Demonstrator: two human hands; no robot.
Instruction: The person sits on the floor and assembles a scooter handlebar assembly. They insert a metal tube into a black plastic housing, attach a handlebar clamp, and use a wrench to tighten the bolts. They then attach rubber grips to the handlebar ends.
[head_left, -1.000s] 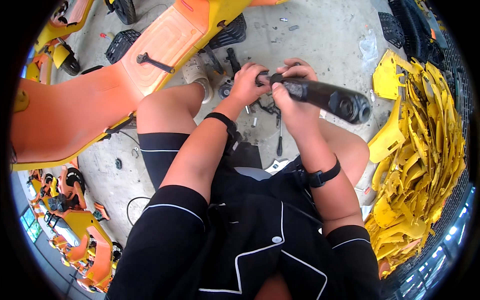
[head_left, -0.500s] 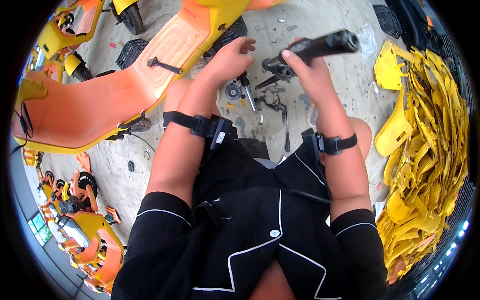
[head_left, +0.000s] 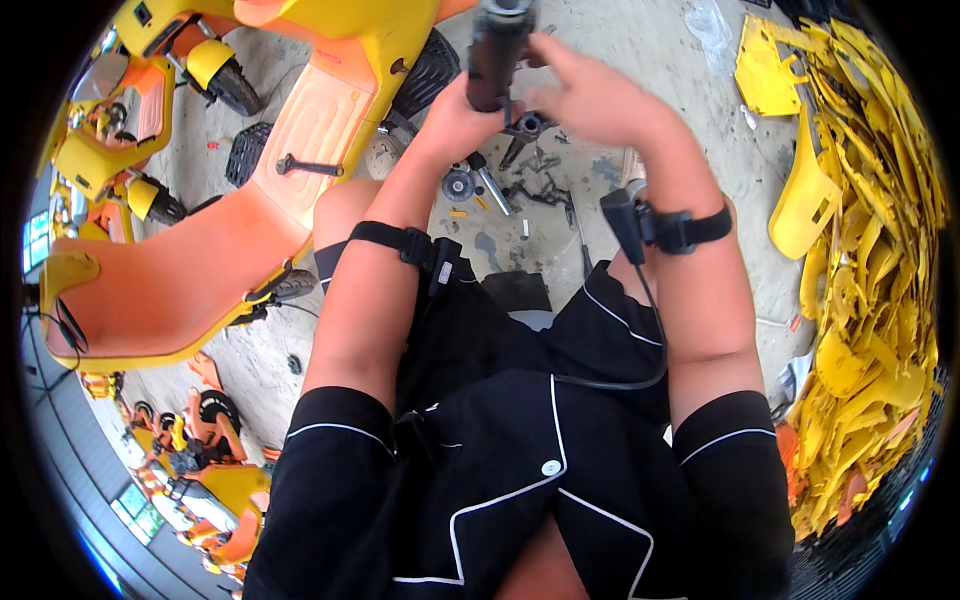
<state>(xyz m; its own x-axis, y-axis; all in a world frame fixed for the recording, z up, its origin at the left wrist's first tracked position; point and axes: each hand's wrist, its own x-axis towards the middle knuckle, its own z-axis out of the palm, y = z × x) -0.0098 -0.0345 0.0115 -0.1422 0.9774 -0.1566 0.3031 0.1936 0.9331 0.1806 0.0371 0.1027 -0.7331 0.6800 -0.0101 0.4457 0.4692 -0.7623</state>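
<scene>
My left hand (head_left: 460, 125) is closed around the lower end of a thick black tube-shaped part (head_left: 494, 60), its hollow round end tilted up toward me. To its right, my right hand (head_left: 600, 102) has its fingers apart, close beside the tube; whether a fingertip touches it cannot be made out. Beneath the hands, on the concrete floor, lie a dark metal part (head_left: 524, 130), a silver rod (head_left: 492, 188) and a round grey disc (head_left: 458, 186). A thin long-shafted tool (head_left: 583, 245) rests nearer my knees.
On the left stands a yellow and orange scooter body (head_left: 190, 250), an adjustable wrench (head_left: 310, 167) lying on its footboard. A large heap of yellow plastic panels (head_left: 870, 290) rises on the right. More scooters (head_left: 150, 140) stand further left. A clear plastic bag (head_left: 708, 30) lies far right.
The black tube has moved left and swung upright, passing from my right hand to my left. My right hand has let go, fingers spread beside it. The whole view has shifted slightly.
</scene>
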